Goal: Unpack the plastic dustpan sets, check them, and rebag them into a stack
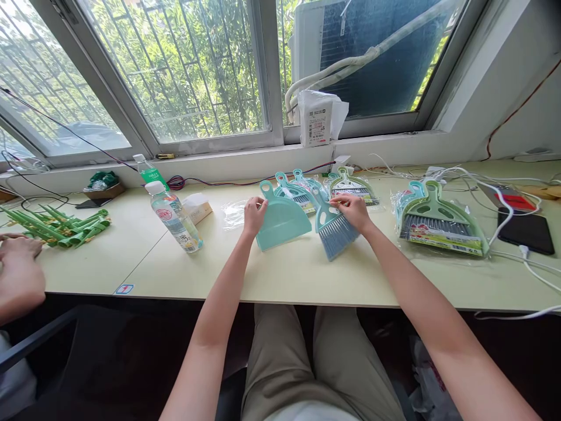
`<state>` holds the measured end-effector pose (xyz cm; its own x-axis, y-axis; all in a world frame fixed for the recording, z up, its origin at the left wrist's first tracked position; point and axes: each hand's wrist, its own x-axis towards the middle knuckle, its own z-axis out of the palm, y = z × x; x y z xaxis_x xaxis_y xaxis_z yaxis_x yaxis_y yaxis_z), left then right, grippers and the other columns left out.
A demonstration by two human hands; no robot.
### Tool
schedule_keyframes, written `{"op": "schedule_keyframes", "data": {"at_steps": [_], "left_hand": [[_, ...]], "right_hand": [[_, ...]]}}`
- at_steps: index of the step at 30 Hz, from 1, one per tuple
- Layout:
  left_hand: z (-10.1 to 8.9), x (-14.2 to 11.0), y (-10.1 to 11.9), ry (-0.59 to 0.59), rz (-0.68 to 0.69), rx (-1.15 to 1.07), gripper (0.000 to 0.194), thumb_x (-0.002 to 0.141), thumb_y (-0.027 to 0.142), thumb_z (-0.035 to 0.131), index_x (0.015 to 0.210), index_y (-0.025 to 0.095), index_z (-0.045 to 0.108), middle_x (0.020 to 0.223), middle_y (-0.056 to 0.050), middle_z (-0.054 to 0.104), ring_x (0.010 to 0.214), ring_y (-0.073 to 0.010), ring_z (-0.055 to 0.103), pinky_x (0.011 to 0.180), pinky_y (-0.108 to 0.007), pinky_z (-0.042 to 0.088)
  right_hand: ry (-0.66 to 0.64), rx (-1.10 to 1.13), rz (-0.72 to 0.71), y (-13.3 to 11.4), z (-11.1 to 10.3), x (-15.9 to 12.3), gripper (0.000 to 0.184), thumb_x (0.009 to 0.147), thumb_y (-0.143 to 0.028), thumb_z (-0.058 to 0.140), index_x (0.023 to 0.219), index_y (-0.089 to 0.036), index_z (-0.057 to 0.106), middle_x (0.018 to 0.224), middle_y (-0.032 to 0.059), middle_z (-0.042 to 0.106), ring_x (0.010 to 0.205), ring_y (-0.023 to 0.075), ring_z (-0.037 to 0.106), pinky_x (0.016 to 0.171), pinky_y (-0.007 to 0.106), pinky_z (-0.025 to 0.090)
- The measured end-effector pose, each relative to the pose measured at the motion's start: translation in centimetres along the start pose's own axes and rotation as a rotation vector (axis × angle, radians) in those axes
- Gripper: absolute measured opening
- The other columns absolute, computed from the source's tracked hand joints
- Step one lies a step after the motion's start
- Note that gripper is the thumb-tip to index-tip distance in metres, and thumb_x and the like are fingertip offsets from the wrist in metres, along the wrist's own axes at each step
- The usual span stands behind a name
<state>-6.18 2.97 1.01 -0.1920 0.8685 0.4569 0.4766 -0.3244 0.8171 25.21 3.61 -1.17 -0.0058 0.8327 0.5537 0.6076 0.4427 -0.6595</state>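
Dustpan (283, 225) is in front of the person, mid-worktop (280, 280), handle pointing at the window (184, 70), wide edge toward the person. Left hand (255, 215) has a closed pinch grip on its left edge, just below the handle. Can't tell if the pan touches the surface. Brush (336, 234) is just right of it, tilted, bristles toward the person; right hand (352, 211) has its grip closed on the right side of the handle part, fingertips only. Behind the pan: teal sets (294, 190), and a green set (353, 188) behind the brush. Clear wrapper (232, 215) lies near the left hand. Further left: paper box (197, 209), clear bottle (175, 216), green-label bottle (150, 171) behind it. Right side: bagged set (442, 225) in green and teal, then black phone (526, 231) among white cables (504, 213). Far left: green bundle (61, 227) with a co-worker's hand (20, 248) beside it. White packet (318, 120) stands on the sill (245, 153); AC unit (363, 58) outside.
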Motion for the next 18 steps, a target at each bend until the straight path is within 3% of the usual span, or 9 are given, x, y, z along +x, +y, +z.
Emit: {"op": "schedule_keyframes", "data": {"at_steps": [4,9,12,14,18], "left_hand": [[0.8,-0.7,1.0,-0.068,-0.025,-0.173,0.021,0.088,0.039,0.06,0.079,0.02,0.055,0.085,-0.004,0.063,0.089,-0.0197,0.058,0.084,-0.031,0.044],[2.3,-2.5,2.2,-0.488,-0.058,-0.366,0.039,0.085,0.051,0.061,0.11,0.021,0.059,0.108,-0.007,0.066,0.107,-0.0233,0.06,0.093,-0.035,0.045],[3.1,-3.4,2.7,-0.627,-0.061,-0.393,0.055,0.078,0.05,0.07,0.124,0.022,0.058,0.127,-0.01,0.061,0.119,-0.0279,0.056,0.096,-0.037,0.045],[3.3,-3.8,2.9,-0.657,-0.043,-0.374,0.054,0.076,0.05,0.072,0.121,0.021,0.063,0.129,-0.01,0.06,0.12,-0.0298,0.054,0.096,-0.037,0.045],[3.3,-3.9,3.1,-0.648,-0.054,-0.372,0.049,0.075,0.052,0.071,0.111,0.017,0.07,0.12,-0.01,0.064,0.113,-0.0288,0.057,0.095,-0.038,0.044]], "right_hand": [[-0.01,0.225,-0.083,-3.0,0.5,-0.6,0.033,0.08,-0.056,0.066,0.081,-0.025,0.077,0.086,0.0048,0.071,0.067,0.017,0.058,0.065,0.033,0.047],[-0.013,-0.02,-0.156,-5.8,2.0,-2.5,0.032,0.088,-0.05,0.061,0.081,-0.023,0.077,0.092,0.0057,0.072,0.058,0.015,0.056,0.065,0.034,0.046],[-0.007,-0.145,-0.166,-6.3,2.5,-3.2,0.03,0.091,-0.046,0.058,0.083,-0.023,0.076,0.097,0.0058,0.072,0.056,0.0146,0.055,0.066,0.035,0.045],[-0.005,-0.191,-0.171,-6.4,2.6,-3.4,0.028,0.093,-0.044,0.056,0.088,-0.023,0.075,0.103,0.0065,0.071,0.064,0.0172,0.06,0.068,0.035,0.046],[-0.017,-0.16,-0.201,-6.1,2.5,-3.0,0.034,0.09,-0.045,0.058,0.116,-0.024,0.067,0.125,0.0103,0.064,0.106,0.0273,0.063,0.086,0.038,0.048]]}}
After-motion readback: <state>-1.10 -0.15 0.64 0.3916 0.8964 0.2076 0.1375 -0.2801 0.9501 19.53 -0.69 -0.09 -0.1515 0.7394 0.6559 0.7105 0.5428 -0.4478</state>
